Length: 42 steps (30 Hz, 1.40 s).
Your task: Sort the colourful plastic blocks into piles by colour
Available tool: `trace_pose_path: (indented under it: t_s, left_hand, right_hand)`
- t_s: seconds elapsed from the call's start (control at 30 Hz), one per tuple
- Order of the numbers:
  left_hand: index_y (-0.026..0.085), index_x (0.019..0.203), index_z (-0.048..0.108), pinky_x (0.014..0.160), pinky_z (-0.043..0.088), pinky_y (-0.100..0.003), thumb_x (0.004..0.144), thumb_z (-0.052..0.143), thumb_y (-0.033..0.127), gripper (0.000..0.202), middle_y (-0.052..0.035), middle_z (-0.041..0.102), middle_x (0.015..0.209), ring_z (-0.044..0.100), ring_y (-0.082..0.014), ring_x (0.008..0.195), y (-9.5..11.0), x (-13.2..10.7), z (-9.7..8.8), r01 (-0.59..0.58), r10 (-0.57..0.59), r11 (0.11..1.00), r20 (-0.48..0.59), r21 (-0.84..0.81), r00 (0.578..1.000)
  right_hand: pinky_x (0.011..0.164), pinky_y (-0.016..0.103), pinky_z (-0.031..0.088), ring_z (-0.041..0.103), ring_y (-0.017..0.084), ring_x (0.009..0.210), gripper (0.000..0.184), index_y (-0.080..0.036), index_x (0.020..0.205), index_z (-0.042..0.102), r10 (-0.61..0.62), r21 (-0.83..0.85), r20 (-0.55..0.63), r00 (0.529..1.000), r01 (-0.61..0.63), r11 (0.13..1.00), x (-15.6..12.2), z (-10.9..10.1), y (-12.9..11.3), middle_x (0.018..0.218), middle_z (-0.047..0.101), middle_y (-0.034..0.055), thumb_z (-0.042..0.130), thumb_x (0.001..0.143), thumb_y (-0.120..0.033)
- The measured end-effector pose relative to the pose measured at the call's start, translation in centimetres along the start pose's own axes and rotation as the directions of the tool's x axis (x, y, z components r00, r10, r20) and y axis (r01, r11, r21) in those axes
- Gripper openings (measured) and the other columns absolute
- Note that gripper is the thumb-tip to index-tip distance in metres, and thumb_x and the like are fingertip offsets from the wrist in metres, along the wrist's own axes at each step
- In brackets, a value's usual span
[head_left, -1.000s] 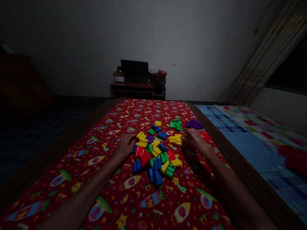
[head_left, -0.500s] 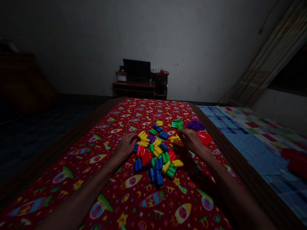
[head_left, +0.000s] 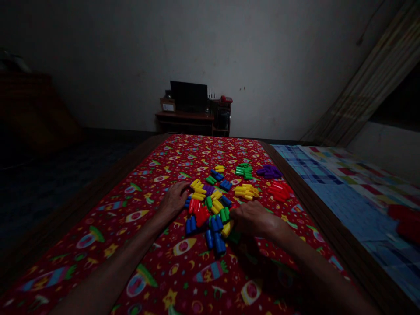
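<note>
Chunky plastic toy blocks in several colours lie on a red printed cloth (head_left: 154, 267). My left hand (head_left: 173, 201) rests palm down at the pile's left side, fingers apart, next to yellow blocks (head_left: 197, 185) and red blocks (head_left: 197, 210). My right hand (head_left: 252, 220) lies over the pile's near right side, touching a yellow block (head_left: 227, 228) and partly hiding a green block (head_left: 234, 237). Its fingers hide whatever lies beneath them. Sorted clumps of yellow (head_left: 245, 191), red (head_left: 278, 191), purple (head_left: 269, 172) and green (head_left: 244, 171) blocks sit farther right.
A dark wooden edge (head_left: 341, 236) borders the cloth on the right, beyond it a checked blue quilt (head_left: 344, 205) with a red item (head_left: 405, 223). A low desk (head_left: 183, 116) with a dark monitor (head_left: 188, 96) stands against the far wall.
My right hand has moved from the far right clumps toward me, onto the pile's near right side. This uncovers the yellow and red clumps. My left hand has barely moved.
</note>
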State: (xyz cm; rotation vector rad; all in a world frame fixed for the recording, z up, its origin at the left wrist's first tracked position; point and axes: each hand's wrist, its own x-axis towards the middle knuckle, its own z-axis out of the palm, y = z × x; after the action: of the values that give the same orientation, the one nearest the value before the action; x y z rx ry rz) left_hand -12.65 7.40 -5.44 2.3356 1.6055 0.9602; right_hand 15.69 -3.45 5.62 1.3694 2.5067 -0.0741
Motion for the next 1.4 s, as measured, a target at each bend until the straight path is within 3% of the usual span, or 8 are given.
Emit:
trace_pose_path:
  t_s: [0.17, 0.37, 0.6, 0.83, 1.0, 1.2, 1.3, 1.4]
  left_hand:
    - [0.015, 0.11, 0.063, 0.099, 0.045, -0.045, 0.086, 0.04, 0.028, 0.035, -0.0128, 0.065, 0.117, 0.058, -0.0274, 0.111, 0.1, 0.0, -0.1, -0.021, 0.02, 1.0, -0.018, -0.015, 1.0]
    - [0.016, 0.11, 0.063, 0.099, 0.046, -0.045, 0.086, 0.04, 0.029, 0.036, -0.0127, 0.066, 0.116, 0.058, -0.027, 0.11, 0.0, -0.1, 0.0, -0.032, 0.031, 0.999, -0.024, -0.023, 0.999]
    - [0.017, 0.109, 0.063, 0.098, 0.046, -0.045, 0.086, 0.04, 0.029, 0.035, -0.0119, 0.066, 0.114, 0.059, -0.0269, 0.109, -0.4, -0.1, 0.5, -0.054, 0.052, 0.998, -0.066, -0.025, 0.996]
    - [0.015, 0.109, 0.063, 0.099, 0.046, -0.045, 0.085, 0.041, 0.028, 0.035, -0.0133, 0.065, 0.114, 0.058, -0.0271, 0.11, -0.4, 0.0, 0.5, -0.016, 0.016, 1.0, -0.05, -0.005, 0.999]
    - [0.015, 0.11, 0.063, 0.098, 0.046, -0.046, 0.085, 0.041, 0.028, 0.035, -0.0132, 0.066, 0.114, 0.058, -0.0274, 0.109, 0.0, 0.0, 0.0, -0.007, 0.007, 1.0, -0.019, -0.002, 1.0]
    - [0.015, 0.108, 0.063, 0.099, 0.046, -0.047, 0.083, 0.042, 0.026, 0.035, -0.0137, 0.066, 0.115, 0.058, -0.0281, 0.11, -0.1, 0.0, 0.2, -0.013, 0.013, 1.0, -0.039, 0.008, 0.999]
    - [0.016, 0.105, 0.064, 0.098, 0.047, -0.046, 0.083, 0.041, 0.024, 0.033, -0.0127, 0.066, 0.113, 0.059, -0.0276, 0.109, -0.1, 0.1, 0.4, -0.018, 0.018, 1.0, -0.045, 0.0, 0.999]
    - [0.017, 0.103, 0.064, 0.098, 0.046, -0.044, 0.083, 0.041, 0.024, 0.031, -0.0122, 0.067, 0.112, 0.059, -0.0271, 0.108, 0.0, 0.1, 0.4, -0.024, 0.023, 1.0, -0.045, -0.004, 0.999]
  right_hand:
    - [0.063, 0.025, 0.037, 0.065, 0.02, 0.083, 0.025, -0.017, 0.102, 0.067, -0.035, 0.028, -0.024, 0.999, 0.036, 0.999, 0.3, 0.3, 0.2, 0.09, 0.07, 0.0113, 0.045, 0.089, -0.017]
    - [0.061, 0.022, 0.035, 0.061, 0.015, 0.078, 0.032, -0.016, 0.104, 0.069, 0.072, 0.267, -0.151, 0.986, -0.029, 0.963, 0.6, -0.8, 4.9, 0.092, 0.071, 0.0088, 0.047, 0.083, -0.006]
    - [0.066, 0.022, 0.039, 0.062, 0.017, 0.081, 0.028, -0.012, 0.096, 0.07, 0.217, 0.391, -0.374, 0.902, -0.058, 0.919, 2.5, 1.8, 8.1, 0.092, 0.071, 0.0104, 0.052, 0.076, -0.003]
    - [0.066, 0.023, 0.04, 0.06, 0.015, 0.075, 0.019, -0.014, 0.091, 0.069, 0.161, 0.443, -0.63, 0.76, 0.182, 0.878, 2.7, 2.4, 7.6, 0.088, 0.07, 0.0081, 0.053, 0.082, -0.011]
    - [0.061, 0.021, 0.035, 0.058, 0.013, 0.068, 0.022, -0.014, 0.094, 0.07, 0.071, 0.39, -0.56, 0.825, 0.187, 0.902, 4.8, 1.5, 4.1, 0.079, 0.069, 0.0066, 0.049, 0.087, -0.014]
    - [0.067, 0.023, 0.038, 0.063, 0.019, 0.086, 0.029, -0.017, 0.108, 0.07, -0.003, 0.243, -0.251, 0.968, 0.066, 0.968, 9.6, -0.2, 1.4, 0.097, 0.071, 0.011, 0.053, 0.084, -0.017]
    - [0.072, 0.024, 0.041, 0.063, 0.02, 0.092, 0.033, -0.019, 0.108, 0.07, -0.031, 0.291, -0.166, 0.986, 0.079, 0.953, 10.6, 0.0, 0.8, 0.102, 0.071, 0.0096, 0.054, 0.08, -0.012]
    - [0.072, 0.024, 0.041, 0.063, 0.021, 0.092, 0.035, -0.017, 0.111, 0.069, -0.001, 0.369, -0.241, 0.97, 0.092, 0.925, 10.2, 0.5, 0.7, 0.101, 0.071, 0.0091, 0.058, 0.078, -0.015]
